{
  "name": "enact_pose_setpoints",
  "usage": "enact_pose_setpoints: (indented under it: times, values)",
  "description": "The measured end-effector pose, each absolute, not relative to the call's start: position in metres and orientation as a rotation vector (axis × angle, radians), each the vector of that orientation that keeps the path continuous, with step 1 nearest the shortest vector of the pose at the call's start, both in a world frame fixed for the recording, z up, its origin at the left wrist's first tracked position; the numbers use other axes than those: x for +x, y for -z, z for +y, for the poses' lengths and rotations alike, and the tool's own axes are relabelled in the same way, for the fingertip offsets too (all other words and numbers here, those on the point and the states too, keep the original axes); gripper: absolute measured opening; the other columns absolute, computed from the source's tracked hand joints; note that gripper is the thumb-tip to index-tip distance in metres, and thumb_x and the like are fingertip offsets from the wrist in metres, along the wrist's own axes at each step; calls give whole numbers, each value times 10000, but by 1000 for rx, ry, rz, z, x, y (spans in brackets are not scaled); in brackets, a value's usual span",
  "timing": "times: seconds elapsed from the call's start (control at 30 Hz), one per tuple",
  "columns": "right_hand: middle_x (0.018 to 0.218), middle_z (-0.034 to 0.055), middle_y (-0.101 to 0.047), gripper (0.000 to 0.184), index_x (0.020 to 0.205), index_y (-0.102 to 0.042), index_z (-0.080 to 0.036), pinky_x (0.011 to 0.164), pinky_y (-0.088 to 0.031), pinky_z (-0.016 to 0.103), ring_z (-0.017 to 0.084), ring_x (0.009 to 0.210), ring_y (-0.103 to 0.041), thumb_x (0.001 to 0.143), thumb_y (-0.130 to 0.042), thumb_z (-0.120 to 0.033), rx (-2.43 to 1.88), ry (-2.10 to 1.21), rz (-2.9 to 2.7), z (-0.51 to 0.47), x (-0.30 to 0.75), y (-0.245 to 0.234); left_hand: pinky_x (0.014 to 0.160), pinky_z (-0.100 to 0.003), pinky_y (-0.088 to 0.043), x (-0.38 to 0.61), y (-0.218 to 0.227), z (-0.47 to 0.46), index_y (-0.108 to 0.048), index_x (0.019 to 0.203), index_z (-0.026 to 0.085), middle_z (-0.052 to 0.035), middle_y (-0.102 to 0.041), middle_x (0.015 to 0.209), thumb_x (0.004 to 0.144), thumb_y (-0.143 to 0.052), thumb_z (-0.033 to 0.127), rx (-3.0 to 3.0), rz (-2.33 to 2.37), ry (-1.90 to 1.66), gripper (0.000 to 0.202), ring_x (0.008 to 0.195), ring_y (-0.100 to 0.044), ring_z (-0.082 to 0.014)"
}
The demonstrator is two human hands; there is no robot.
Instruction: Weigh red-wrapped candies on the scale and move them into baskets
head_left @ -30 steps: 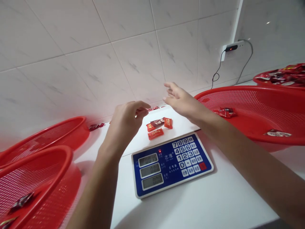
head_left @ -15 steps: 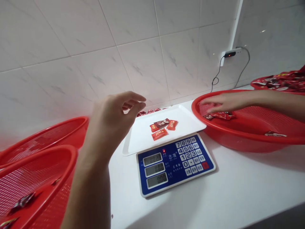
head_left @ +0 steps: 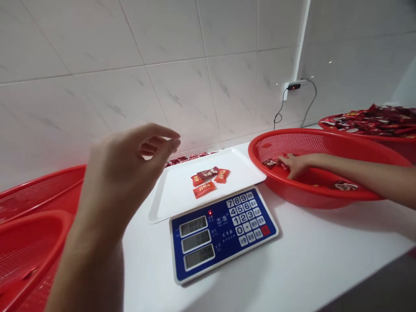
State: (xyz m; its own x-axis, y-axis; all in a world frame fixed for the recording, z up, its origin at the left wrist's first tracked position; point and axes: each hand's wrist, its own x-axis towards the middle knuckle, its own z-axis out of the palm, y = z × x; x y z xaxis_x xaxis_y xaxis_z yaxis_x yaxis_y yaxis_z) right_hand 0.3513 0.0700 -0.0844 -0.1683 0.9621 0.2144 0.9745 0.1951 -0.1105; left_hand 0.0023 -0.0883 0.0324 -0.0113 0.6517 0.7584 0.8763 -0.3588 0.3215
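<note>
My left hand (head_left: 130,160) hovers left of the scale's white tray (head_left: 169,190). Its fingers are loosely curled, thumb tip close to the index fingertip but a little apart, and I see nothing between them. Several wrapped candies, among them a dark red one (head_left: 208,173) and a bright red one (head_left: 204,189), lie on the tray. Below it is the blue panel of a digital scale (head_left: 224,234). Inside the red basket (head_left: 325,203) on the right, my right hand (head_left: 297,166) has its fingers closed around a red wrapped candy (head_left: 286,158); the fingertips are partly hidden.
Another wrapped candy (head_left: 345,185) lies in that basket. Behind it stands a basket heaped with candies (head_left: 373,121). Two red baskets (head_left: 61,221) are at the left. Candies (head_left: 188,158) line the wall behind the tray. A power strip with cables (head_left: 294,86) hangs on the wall.
My right hand has reached lower into the right basket and closed on a candy there. The whole view has shifted right; my left hand keeps much the same pose.
</note>
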Motion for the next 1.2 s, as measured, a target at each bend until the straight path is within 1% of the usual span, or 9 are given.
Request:
enact_pose_setpoints:
  times: [0.13, 0.23, 0.33, 0.4, 0.57, 0.8, 0.93, 1.03, 1.2]
  values:
    - [1138, 259, -653, 870, 1375, -557, -116, 770, -511, 464, 384, 962, -647, 679, -720, -612, -1894, 4, -2305, 57, 345, 74, 727, -260, -517, 0, -32, -86, -761, 857, 273, 58, -735, 724, 849, -635, 377, -1980, -1599, 1294, 163, 693, -668, -130]
    - [1419, 317, -451, 962, 1509, -387, -105, 977, -426, 586, 473, 1275, -481, 761, -607, -668, -1862, 150, -2217, 55, 341, 74, 698, -260, -507, -2, -31, -84, -759, 842, 296, 70, -732, 723, 852, -645, 405, -1941, -1610, 1272, 158, 683, -666, -134]
    - [1606, 235, -255, 985, 1567, -317, -198, 1113, -281, 650, 472, 1454, -267, 755, -602, -676, -1745, 225, -2225, 62, 340, 80, 697, -255, -501, -3, -29, -83, -758, 850, 311, 82, -730, 717, 859, -655, 414, -1936, -1587, 1266, 145, 688, -672, -135]
    - [1624, 162, -292, 814, 1534, -393, -265, 1144, -184, 693, 434, 1481, -249, 828, -514, -652, -1537, 261, -2347, 65, 342, 81, 707, -258, -498, -3, -29, -83, -757, 861, 312, 83, -730, 719, 866, -655, 416, -1936, -1554, 1279, 146, 694, -674, -139]
    - [1378, 126, -592, 514, 1307, -643, -293, 1136, -103, 740, 392, 1320, -477, 918, -437, -558, -1263, 422, -2368, 51, 343, 78, 734, -311, -485, -2, -29, -87, -751, 920, 305, 54, -742, 795, 887, -650, 423, -1904, -1672, 1268, 159, 781, -689, -189]
    - [1400, 212, -539, 520, 1301, -660, -183, 1049, -404, 596, 410, 1286, -494, 872, -564, -462, -1401, 343, -2301, 55, 335, 75, 652, -287, -456, -4, -27, -87, -742, 942, 320, 59, -746, 802, 899, -644, 442, -1968, -1628, 1194, 162, 744, -684, -178]
    - [1233, 114, -697, 363, 1133, -758, -266, 892, -533, 453, 306, 1043, -675, 849, -569, -392, -1534, -204, -2593, 57, 337, 54, 611, -271, -417, -3, -27, -86, -739, 912, 306, 59, -740, 774, 898, -639, 452, -1972, -1655, 1129, 177, 694, -661, -158]
    - [1075, 82, -760, 367, 1059, -791, -321, 732, -556, 411, 283, 872, -719, 722, -648, -348, -1798, -380, -2529, 49, 355, 48, 622, -277, -403, -3, -27, -85, -739, 914, 304, 55, -743, 780, 899, -643, 450, -1964, -1672, 1143, 175, 715, -665, -160]
    - [871, 143, -762, 421, 844, -818, -324, 480, -475, 418, 308, 575, -668, 426, -772, -356, -1919, 12, -2260, 37, 390, 70, 628, -278, -415, 2, -31, -89, -761, 868, 284, 48, -741, 738, 878, -648, 413, -2039, -1624, 1168, 172, 663, -649, -148]
